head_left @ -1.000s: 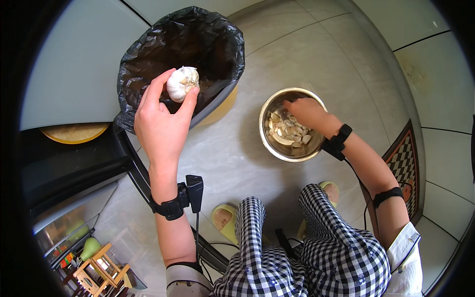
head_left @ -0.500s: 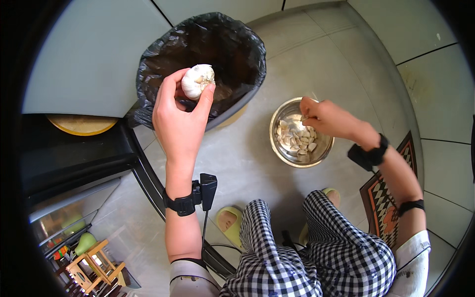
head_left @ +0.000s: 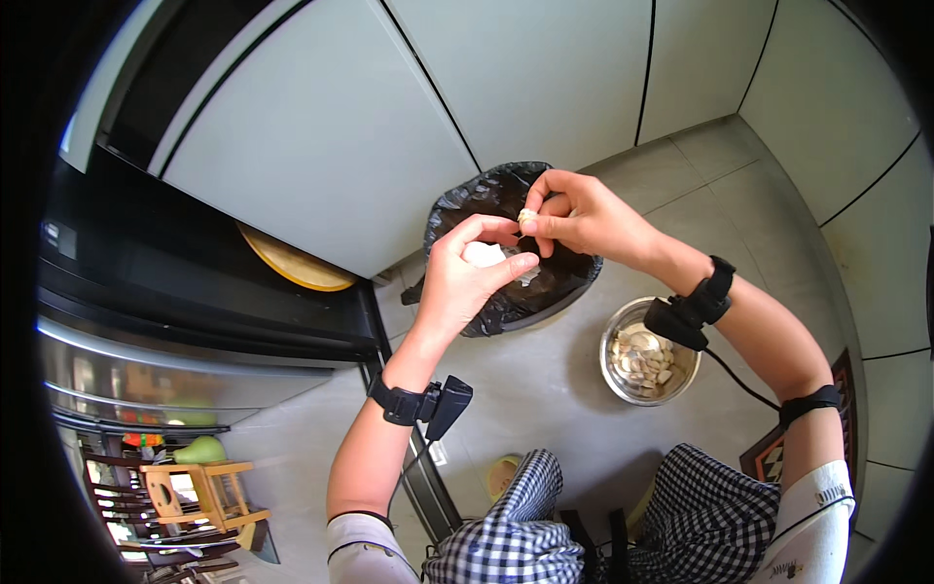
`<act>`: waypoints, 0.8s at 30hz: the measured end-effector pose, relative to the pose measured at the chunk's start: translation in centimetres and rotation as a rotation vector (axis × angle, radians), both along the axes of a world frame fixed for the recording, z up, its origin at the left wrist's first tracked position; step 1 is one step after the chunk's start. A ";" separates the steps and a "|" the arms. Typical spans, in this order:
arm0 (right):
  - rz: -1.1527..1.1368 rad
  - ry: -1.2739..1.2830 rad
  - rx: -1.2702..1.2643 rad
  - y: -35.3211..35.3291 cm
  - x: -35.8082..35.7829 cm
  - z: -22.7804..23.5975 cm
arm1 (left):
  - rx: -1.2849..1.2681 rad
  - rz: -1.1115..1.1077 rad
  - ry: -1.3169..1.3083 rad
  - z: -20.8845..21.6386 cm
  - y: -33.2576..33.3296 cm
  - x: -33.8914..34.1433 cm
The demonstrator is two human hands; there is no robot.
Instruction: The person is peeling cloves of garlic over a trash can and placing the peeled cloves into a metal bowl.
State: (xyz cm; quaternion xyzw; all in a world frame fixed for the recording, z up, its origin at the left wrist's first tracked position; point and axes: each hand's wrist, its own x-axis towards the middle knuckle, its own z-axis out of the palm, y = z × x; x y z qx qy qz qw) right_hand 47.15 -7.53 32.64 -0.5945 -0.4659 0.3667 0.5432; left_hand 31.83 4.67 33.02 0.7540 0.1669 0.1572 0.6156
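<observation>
Over the bin, my left hand (head_left: 457, 282) is closed round a white garlic bulb (head_left: 484, 254), partly hidden by the fingers and thumb. Beside it, my right hand (head_left: 595, 220) pinches a small pale garlic piece (head_left: 526, 217) between thumb and fingertips; whether it is a clove or a bit of skin is too small to tell. Beneath both hands stands the bin, lined with a black plastic bag (head_left: 576, 283). Nearer me and to the right, a steel bowl (head_left: 610, 378) on the floor holds several loose garlic cloves (head_left: 644, 362).
Pale cabinet doors (head_left: 321, 127) rise behind the bin. To the left are a dark appliance front and a round wooden board (head_left: 297, 263). A wooden stool (head_left: 199, 492) stands at lower left, and a patterned mat (head_left: 764, 453) lies at right.
My right hand has moved from the bowl up and left to the bin, beside the left hand. The view has shifted, so bin and bowl appear lower and further right.
</observation>
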 end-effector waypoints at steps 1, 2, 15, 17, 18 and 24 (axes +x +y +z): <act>0.009 0.010 0.073 0.4 -0.4 0.4 | 0.090 -0.024 -0.077 1.0 0.1 -0.1; 0.002 0.069 0.040 0.1 -0.4 1.4 | 0.115 -0.006 -0.059 1.5 0.0 0.2; -0.269 -0.663 0.283 0.4 0.9 -4.0 | 0.773 0.202 -0.149 -3.0 0.2 1.9; -0.274 -0.603 0.356 0.1 0.4 -3.7 | 0.950 0.301 -0.186 -3.0 -0.3 1.8; -0.270 -0.607 0.353 -0.1 0.0 -3.2 | 0.945 0.305 -0.187 -2.9 -0.6 1.8; -0.249 -0.440 0.123 -0.4 -1.1 -2.6 | 1.135 0.333 -0.172 -2.1 -1.5 1.5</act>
